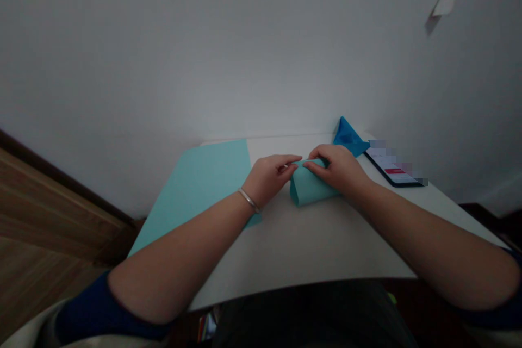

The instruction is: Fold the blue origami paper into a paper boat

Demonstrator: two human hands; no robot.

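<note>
A light teal sheet of paper (316, 187) is bent over into a loop on the white table, its open end facing left. My right hand (336, 166) is closed on its upper edge, thumb in front and fingers behind. At the left end of the same edge, my left hand (273, 174) pinches the paper between thumb and fingers. A metal bangle (248, 200) circles my left wrist. Beyond my right hand stands a folded blue paper boat (349, 138).
Flat teal paper (199, 185) covers the left part of the white table (310, 250). A tablet or phone (393, 166) with a lit screen lies at the right, beside the blue boat. A grey wall (261, 54) rises behind the table. Wooden furniture (53, 228) stands at left.
</note>
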